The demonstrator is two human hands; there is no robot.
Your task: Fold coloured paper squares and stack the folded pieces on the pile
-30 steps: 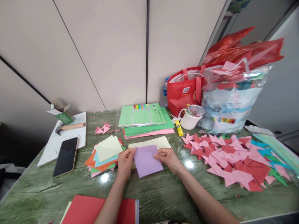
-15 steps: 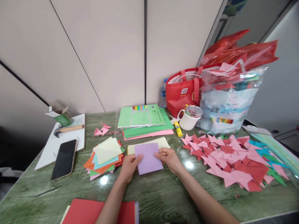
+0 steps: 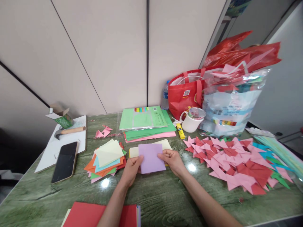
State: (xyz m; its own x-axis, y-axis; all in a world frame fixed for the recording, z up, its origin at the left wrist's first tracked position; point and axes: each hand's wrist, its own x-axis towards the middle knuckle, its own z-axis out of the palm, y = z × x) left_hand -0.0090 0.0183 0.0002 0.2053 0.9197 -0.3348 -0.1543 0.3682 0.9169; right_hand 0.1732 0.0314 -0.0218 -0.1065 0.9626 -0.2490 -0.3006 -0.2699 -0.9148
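Observation:
Both my hands hold a square sheet of lilac paper (image 3: 151, 157) just above the green table (image 3: 165, 195). My left hand (image 3: 132, 168) pinches its left edge and my right hand (image 3: 171, 159) pinches its right edge. The sheet is tilted up toward me. Under it lies a pale yellow sheet (image 3: 163, 144). Left of my left hand sits a fanned stack of coloured squares (image 3: 106, 157).
A pile of folded pink and red paper shapes (image 3: 236, 160) covers the right side. Green and pink paper packs (image 3: 146, 123), a glue stick (image 3: 181, 130), a mug (image 3: 193, 119), red bag (image 3: 187, 93), plastic bag (image 3: 229, 107), phone (image 3: 65, 161), hammer (image 3: 68, 130), red sheets (image 3: 94, 216).
The lilac sheet has moved slightly away from me and turned squarer between my hands; both hands keep their grip on its edges.

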